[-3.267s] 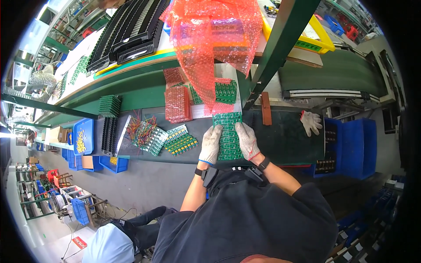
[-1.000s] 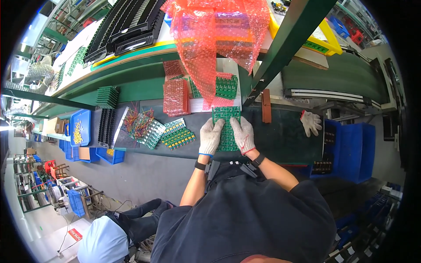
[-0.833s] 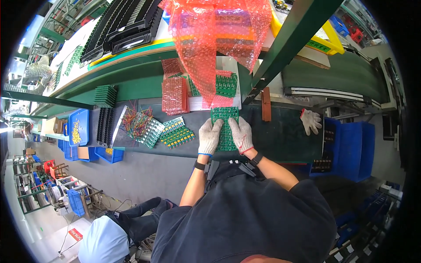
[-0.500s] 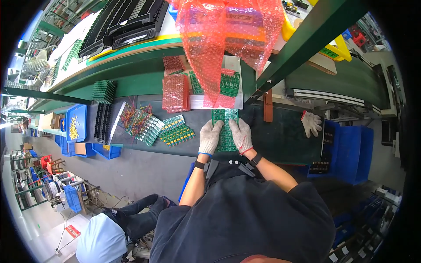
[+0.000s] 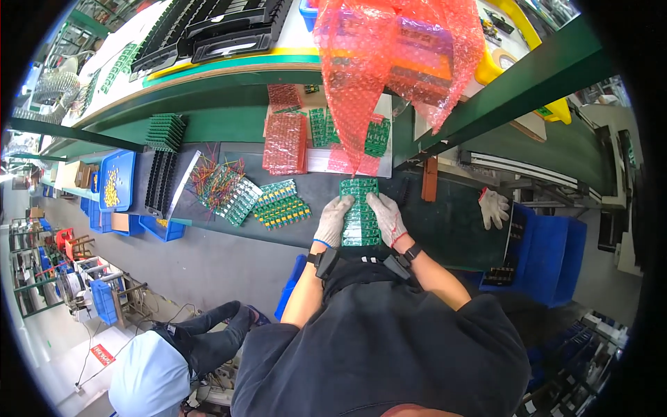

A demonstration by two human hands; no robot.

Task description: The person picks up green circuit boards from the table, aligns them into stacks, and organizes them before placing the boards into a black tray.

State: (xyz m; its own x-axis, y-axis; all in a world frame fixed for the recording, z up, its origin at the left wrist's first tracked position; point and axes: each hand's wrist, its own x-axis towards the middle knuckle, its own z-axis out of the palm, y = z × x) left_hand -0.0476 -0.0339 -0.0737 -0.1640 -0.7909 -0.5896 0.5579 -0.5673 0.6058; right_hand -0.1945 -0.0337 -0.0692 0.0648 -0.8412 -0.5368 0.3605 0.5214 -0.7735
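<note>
A long green circuit board panel [image 5: 360, 214] is held upright in front of me over the near edge of the dark bench mat. My left hand [image 5: 334, 217], in a pale knit glove, grips its left edge. On the opposite edge, my right hand [image 5: 387, 214] in a matching glove has its thumb over the panel's face. The other fingers are partly hidden. To the left lie panels with yellow parts [image 5: 283, 210] and panels with red and yellow wires [image 5: 221, 187]. Behind them sits a stack in pink bubble wrap [image 5: 285, 144].
Pink bubble wrap [image 5: 358, 83] hangs from the upper shelf. A green post [image 5: 500, 90] slants across on the right. A loose glove [image 5: 494, 208] lies on the right of the mat, near a blue bin [image 5: 545, 257]. Another person [image 5: 156, 375] sits behind at left.
Both hands and the panel have shifted slightly as the whole view moved. The light glare on the panel sits lower now. My grip on both edges stays.
</note>
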